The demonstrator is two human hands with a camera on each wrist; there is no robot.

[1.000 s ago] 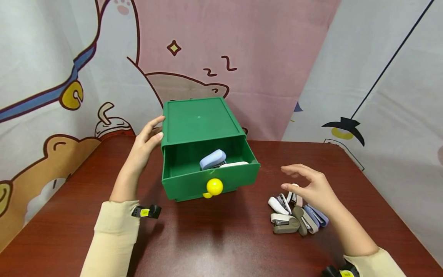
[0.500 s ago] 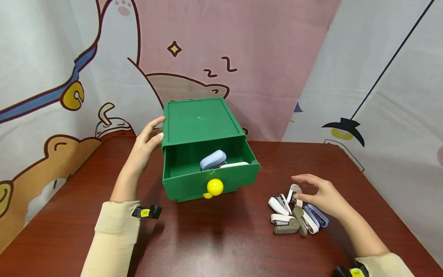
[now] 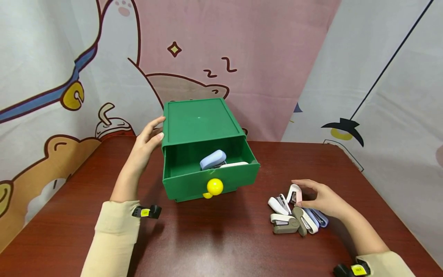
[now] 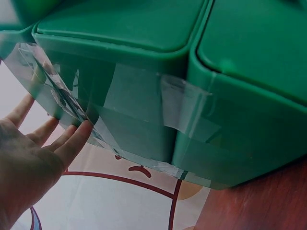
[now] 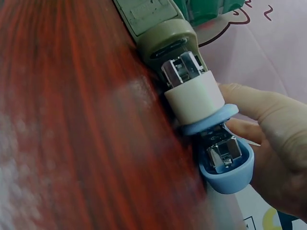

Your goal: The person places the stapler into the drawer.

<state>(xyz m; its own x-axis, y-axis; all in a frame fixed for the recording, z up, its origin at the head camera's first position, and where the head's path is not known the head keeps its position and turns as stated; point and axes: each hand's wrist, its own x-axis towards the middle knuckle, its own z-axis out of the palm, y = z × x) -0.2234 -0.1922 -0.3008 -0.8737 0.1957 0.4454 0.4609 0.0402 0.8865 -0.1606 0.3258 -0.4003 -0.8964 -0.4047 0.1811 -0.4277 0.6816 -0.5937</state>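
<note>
A green drawer box (image 3: 204, 119) stands tilted toward me on the table, its drawer (image 3: 183, 184) pulled out by a yellow round knob (image 3: 215, 187). Inside lie a light blue stapler (image 3: 212, 159) and a white one (image 3: 234, 164). My left hand (image 3: 143, 144) rests its fingertips against the box's left side; the left wrist view shows them on clear tape (image 4: 139, 115). At the right, my right hand (image 3: 322, 196) has thumb and fingers around a pink and white stapler (image 3: 294, 192) at the back of a stapler cluster.
Beside the right hand lie a white stapler (image 3: 279, 204), a grey-white one (image 3: 285, 224), another grey-white one (image 3: 305, 221) and a blue one (image 3: 317, 216). A cartoon-printed cloth (image 3: 270, 69) hangs behind the brown table (image 3: 221, 238).
My right hand has moved right and down onto the stapler cluster, bringing thumb and fingers around the pink and white stapler. The left hand and the drawer box have stayed in place.
</note>
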